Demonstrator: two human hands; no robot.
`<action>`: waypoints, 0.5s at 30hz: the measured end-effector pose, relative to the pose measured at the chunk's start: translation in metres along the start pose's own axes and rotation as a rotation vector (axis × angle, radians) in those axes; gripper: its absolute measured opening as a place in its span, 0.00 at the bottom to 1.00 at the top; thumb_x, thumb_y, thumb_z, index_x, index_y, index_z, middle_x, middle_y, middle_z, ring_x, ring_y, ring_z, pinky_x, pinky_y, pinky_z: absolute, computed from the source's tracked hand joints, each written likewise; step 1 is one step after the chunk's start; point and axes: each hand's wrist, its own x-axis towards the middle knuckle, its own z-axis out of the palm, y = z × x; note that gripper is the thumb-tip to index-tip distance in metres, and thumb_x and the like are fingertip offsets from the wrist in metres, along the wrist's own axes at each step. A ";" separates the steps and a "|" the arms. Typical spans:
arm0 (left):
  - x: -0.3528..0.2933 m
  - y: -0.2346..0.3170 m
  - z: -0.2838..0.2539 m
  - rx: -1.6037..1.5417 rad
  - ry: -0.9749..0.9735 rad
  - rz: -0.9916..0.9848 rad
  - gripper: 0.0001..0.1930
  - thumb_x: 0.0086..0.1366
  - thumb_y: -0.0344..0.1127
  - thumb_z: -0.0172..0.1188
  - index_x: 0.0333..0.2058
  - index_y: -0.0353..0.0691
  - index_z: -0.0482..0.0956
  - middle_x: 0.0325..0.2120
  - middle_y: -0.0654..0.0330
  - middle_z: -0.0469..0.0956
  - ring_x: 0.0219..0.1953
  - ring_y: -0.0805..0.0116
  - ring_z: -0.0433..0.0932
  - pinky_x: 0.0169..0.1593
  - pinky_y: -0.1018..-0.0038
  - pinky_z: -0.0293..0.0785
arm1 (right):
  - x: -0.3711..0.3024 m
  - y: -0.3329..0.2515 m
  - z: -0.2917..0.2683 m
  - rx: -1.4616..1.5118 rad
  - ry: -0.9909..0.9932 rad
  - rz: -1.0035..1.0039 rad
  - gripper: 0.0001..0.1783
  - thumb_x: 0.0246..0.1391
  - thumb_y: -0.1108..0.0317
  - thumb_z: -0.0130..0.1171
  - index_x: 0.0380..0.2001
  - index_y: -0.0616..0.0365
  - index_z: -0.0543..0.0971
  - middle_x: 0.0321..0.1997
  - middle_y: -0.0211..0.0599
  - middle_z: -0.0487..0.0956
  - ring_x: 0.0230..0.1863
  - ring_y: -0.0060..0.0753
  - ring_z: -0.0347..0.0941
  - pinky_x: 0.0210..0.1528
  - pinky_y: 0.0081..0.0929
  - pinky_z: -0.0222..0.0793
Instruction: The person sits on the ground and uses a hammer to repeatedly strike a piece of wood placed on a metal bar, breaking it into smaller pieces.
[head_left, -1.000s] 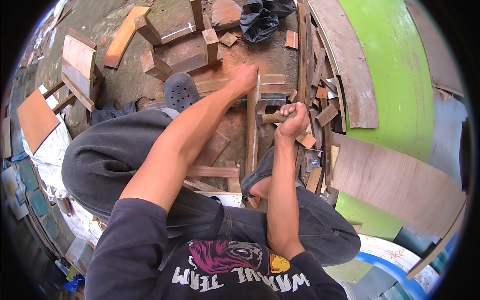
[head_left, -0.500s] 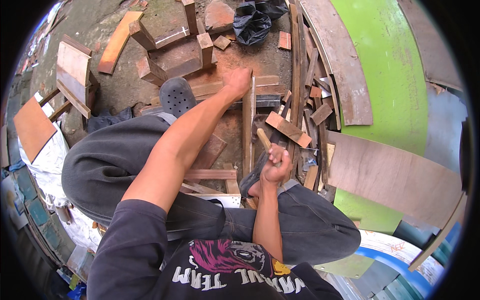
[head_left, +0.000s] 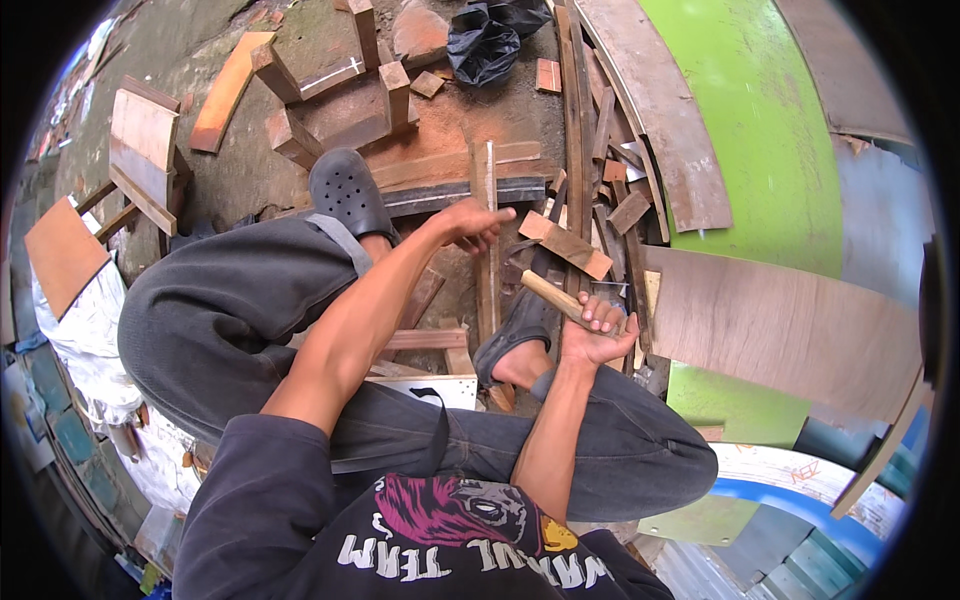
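My left hand (head_left: 470, 224) is open, thumb and fingers apart. It hovers beside and partly over a long narrow wood strip (head_left: 487, 300) that runs away from me between my feet. The strip's far end lies across a dark-edged length of timber (head_left: 425, 197) and a brown board (head_left: 410, 170). My right hand (head_left: 600, 332) is closed around a pale wooden handle (head_left: 550, 296), held above my right shin. The handle's bare end points forward and left; whatever is at its other end is hidden by the hand. A short wood block (head_left: 567, 246) lies just beyond it.
A wooden frame with upright legs (head_left: 395, 95) stands ahead, near a black plastic bag (head_left: 483, 50). Long planks (head_left: 572, 120) and offcuts lie to the right, beside a green panel (head_left: 765, 130) and a plywood sheet (head_left: 780, 325). Scraps lie between my legs.
My left hand has let go of the strip's far end and come back toward me, its fingers opening. My right hand has moved right and slightly nearer with the wooden handle.
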 end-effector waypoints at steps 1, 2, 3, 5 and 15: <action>-0.007 0.005 0.006 0.051 -0.128 -0.021 0.32 0.64 0.65 0.58 0.37 0.33 0.79 0.29 0.55 0.80 0.29 0.69 0.80 0.30 0.72 0.81 | 0.000 -0.004 0.002 -0.011 -0.009 -0.011 0.28 0.57 0.49 0.47 0.06 0.47 0.60 0.08 0.30 0.57 0.18 0.32 0.59 0.45 0.35 0.61; -0.019 0.014 0.009 -0.002 -0.172 -0.067 0.29 0.66 0.62 0.57 0.36 0.34 0.78 0.28 0.56 0.79 0.28 0.70 0.79 0.32 0.73 0.82 | -0.001 -0.006 0.005 -0.006 -0.012 -0.015 0.28 0.57 0.49 0.46 0.06 0.47 0.60 0.08 0.30 0.58 0.18 0.32 0.59 0.45 0.35 0.61; -0.018 0.012 0.013 -0.058 -0.180 -0.025 0.27 0.68 0.59 0.56 0.35 0.34 0.78 0.27 0.57 0.78 0.28 0.70 0.79 0.31 0.74 0.82 | 0.000 -0.008 0.008 0.000 -0.015 -0.019 0.28 0.57 0.49 0.46 0.06 0.47 0.60 0.08 0.30 0.58 0.18 0.32 0.59 0.44 0.35 0.61; -0.018 0.013 0.018 -0.096 -0.169 0.043 0.24 0.70 0.55 0.54 0.35 0.34 0.78 0.27 0.60 0.76 0.27 0.72 0.79 0.30 0.75 0.81 | 0.000 -0.010 0.010 0.010 -0.021 -0.021 0.28 0.58 0.49 0.45 0.06 0.47 0.60 0.08 0.30 0.58 0.18 0.32 0.58 0.44 0.35 0.61; -0.015 0.014 0.025 -0.303 -0.077 0.099 0.11 0.69 0.41 0.58 0.36 0.38 0.76 0.27 0.64 0.74 0.27 0.76 0.73 0.33 0.77 0.75 | 0.004 0.008 0.010 -0.193 -0.062 0.123 0.28 0.61 0.53 0.44 0.08 0.50 0.61 0.09 0.32 0.61 0.17 0.32 0.59 0.36 0.34 0.63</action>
